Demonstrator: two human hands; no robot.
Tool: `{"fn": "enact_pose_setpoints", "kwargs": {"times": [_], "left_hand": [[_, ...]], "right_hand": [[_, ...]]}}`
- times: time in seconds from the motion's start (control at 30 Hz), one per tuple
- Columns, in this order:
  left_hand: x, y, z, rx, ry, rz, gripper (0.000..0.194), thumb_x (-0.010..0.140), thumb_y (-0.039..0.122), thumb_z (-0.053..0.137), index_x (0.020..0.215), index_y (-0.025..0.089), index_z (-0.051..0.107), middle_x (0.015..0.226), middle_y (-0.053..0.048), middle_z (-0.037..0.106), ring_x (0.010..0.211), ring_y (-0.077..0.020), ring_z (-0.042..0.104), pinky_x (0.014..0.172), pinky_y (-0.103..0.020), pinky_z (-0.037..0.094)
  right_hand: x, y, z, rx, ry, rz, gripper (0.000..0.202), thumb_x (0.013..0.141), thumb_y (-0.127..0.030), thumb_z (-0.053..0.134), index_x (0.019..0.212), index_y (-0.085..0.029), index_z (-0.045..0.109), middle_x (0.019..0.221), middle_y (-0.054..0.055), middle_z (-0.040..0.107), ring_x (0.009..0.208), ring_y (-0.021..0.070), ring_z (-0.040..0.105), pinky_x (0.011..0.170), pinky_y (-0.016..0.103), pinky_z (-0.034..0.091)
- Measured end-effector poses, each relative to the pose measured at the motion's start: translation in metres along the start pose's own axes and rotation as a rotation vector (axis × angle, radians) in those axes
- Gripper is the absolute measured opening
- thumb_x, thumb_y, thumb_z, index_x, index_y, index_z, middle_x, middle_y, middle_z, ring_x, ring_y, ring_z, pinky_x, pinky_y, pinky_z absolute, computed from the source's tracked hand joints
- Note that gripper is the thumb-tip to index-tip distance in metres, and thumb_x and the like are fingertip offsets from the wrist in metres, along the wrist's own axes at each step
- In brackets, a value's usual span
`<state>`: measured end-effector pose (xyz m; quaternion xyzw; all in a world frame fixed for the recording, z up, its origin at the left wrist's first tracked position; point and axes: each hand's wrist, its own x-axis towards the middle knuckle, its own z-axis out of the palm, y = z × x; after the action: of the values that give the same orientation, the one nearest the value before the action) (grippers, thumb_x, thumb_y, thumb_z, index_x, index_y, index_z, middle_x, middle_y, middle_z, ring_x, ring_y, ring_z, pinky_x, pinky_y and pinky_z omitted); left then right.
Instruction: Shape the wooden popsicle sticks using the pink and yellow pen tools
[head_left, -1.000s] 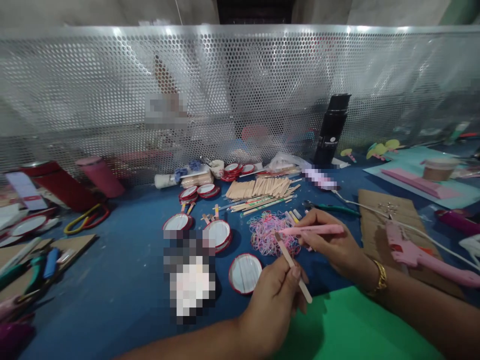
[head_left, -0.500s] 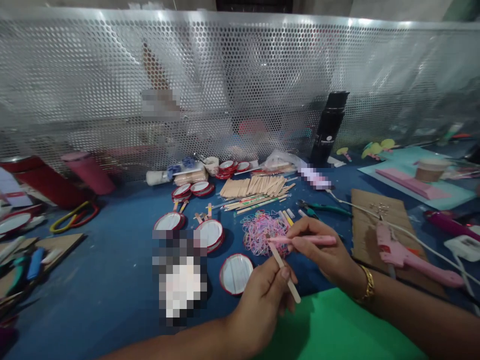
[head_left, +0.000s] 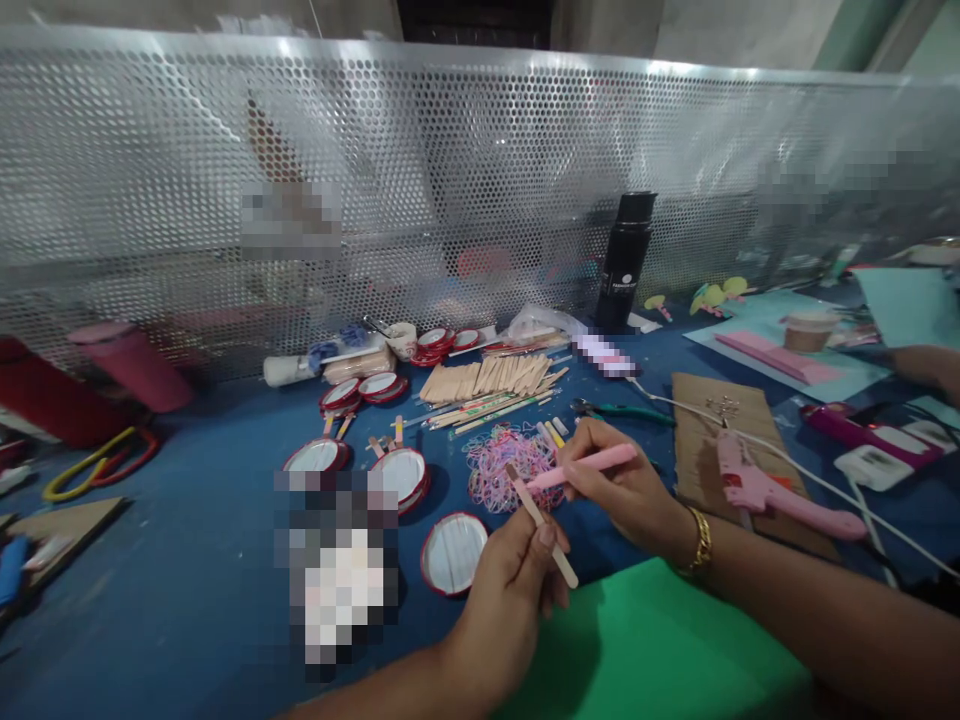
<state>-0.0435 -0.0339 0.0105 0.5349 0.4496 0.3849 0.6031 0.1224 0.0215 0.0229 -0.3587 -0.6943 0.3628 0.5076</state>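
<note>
My left hand (head_left: 514,580) pinches a wooden craft stick (head_left: 555,553) between thumb and fingers, tilted with its brown-coloured end (head_left: 513,474) up and away from me. My right hand (head_left: 611,490) is closed round a pink marker (head_left: 600,463). The marker's tip meets or nearly meets the stick just below the brown end. Behind both tips lies a tangled heap of coloured rubber bands (head_left: 491,465). A round, red-rimmed disc (head_left: 454,553) sits just left of my left hand. Green sheet material (head_left: 660,640) lies under my wrists.
Beyond the bands lies a pile of craft sticks (head_left: 495,377). More red-rimmed discs (head_left: 400,475) stand left. A pink glue gun (head_left: 757,485) rests on cardboard (head_left: 697,420) at right, near teal-handled pliers (head_left: 637,412). A black bottle (head_left: 626,265) stands before the perforated metal screen (head_left: 487,170). Another person's hand (head_left: 930,368) shows far right.
The view has swung right, so the table things sit farther left. The marker is tilted more, and its tip has moved from the brown end slightly down the stick. Another person's hand has appeared.
</note>
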Motion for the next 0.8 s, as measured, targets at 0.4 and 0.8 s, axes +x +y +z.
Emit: {"fn": "enact_pose_setpoints", "kwargs": {"times": [0.4, 0.8], "left_hand": [[-0.0016, 0.0030, 0.0012, -0.016, -0.014, 0.013, 0.037, 0.092, 0.054, 0.045, 0.083, 0.019, 0.052, 0.052, 0.005, 0.051, 0.046, -0.0104, 0.042, 0.046, -0.022, 0.030], [-0.0018, -0.0014, 0.0003, -0.048, -0.039, -0.008, 0.041, 0.090, 0.059, 0.047, 0.082, 0.019, 0.052, 0.050, 0.005, 0.049, 0.044, -0.0101, 0.041, 0.045, -0.022, 0.029]], "right_hand": [[0.0010, -0.0044, -0.0021, -0.087, -0.007, -0.057, 0.020, 0.090, -0.029, 0.057, 0.072, -0.020, 0.055, 0.069, 0.000, 0.056, 0.065, 0.0148, 0.052, 0.062, 0.029, 0.041], [-0.0019, -0.0028, -0.0020, -0.046, -0.028, -0.053, 0.016, 0.090, -0.027, 0.056, 0.075, -0.020, 0.056, 0.071, 0.000, 0.056, 0.065, 0.0147, 0.053, 0.061, 0.029, 0.043]]}}
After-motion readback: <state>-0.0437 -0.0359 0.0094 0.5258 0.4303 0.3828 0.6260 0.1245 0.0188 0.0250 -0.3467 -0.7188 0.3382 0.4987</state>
